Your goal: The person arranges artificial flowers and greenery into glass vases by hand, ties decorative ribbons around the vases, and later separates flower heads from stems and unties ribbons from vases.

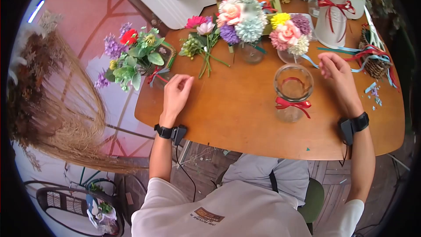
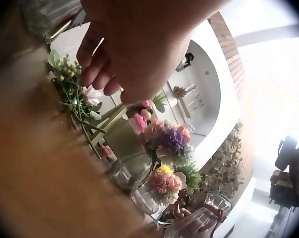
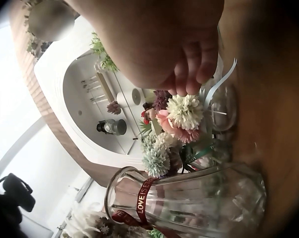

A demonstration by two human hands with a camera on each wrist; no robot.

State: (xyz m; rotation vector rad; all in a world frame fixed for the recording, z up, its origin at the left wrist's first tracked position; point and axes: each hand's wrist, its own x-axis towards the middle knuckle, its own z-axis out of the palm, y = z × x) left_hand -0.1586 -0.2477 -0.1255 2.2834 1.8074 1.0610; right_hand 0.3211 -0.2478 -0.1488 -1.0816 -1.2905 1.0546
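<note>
My left hand (image 1: 177, 93) hovers over the left part of the table, fingers loosely curled and holding nothing. Beyond it lies a loose bunch of pink flowers (image 1: 205, 29) with green berries (image 1: 191, 46) and bare stems. On the right, my right hand (image 1: 337, 75) is raised beside a glass vase (image 1: 291, 113), its fingers bent and no object in them. The vase stands upright, with a red ribbon bow (image 1: 293, 104) round its neck. In the right wrist view, lettering shows on the ribbon (image 3: 143, 196); my right hand (image 3: 164, 44) appears above the vase.
Two jars with bouquets (image 1: 243, 17) (image 1: 289, 35) stand at the back. Purple and red flowers (image 1: 128, 39) fill the left edge. A white pitcher (image 1: 332, 22) and a wicker basket (image 1: 376, 66) with ribbons stand at the right, near blue scraps (image 1: 371, 87). Dried grass (image 1: 74, 118) hangs left of the table.
</note>
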